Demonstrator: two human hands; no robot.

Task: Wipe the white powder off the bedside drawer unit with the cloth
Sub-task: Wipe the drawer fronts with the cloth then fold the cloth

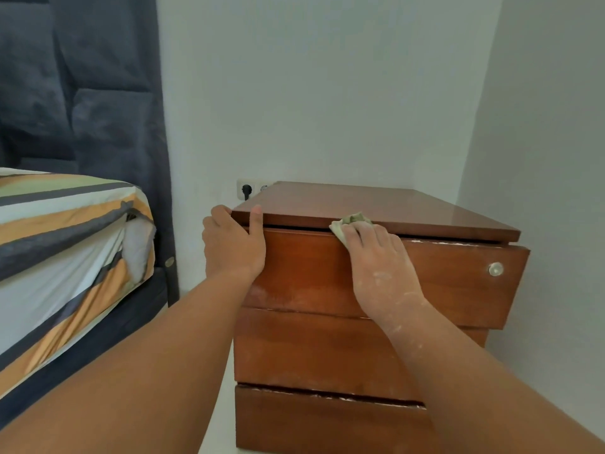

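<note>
The brown wooden drawer unit (327,348) stands in the corner, its top drawer pulled out a little. My right hand (379,260), dusted with white powder, presses a pale green cloth (347,224) into the gap at the top drawer's upper edge, under the unit's top board. My left hand (230,244) grips the front left corner of the unit, thumb on the top drawer's front. White powder (448,243) lines the top drawer's upper edge to the right of the cloth. More powder shows along the gap above the bottom drawer (327,393) and as faint smears on the drawer fronts.
A bed (65,250) with striped bedding and a dark padded headboard (82,93) is close on the left. A wall socket (246,190) with a black plug sits behind the unit. White walls (540,158) close in behind and to the right. The top drawer has a round metal knob (495,269).
</note>
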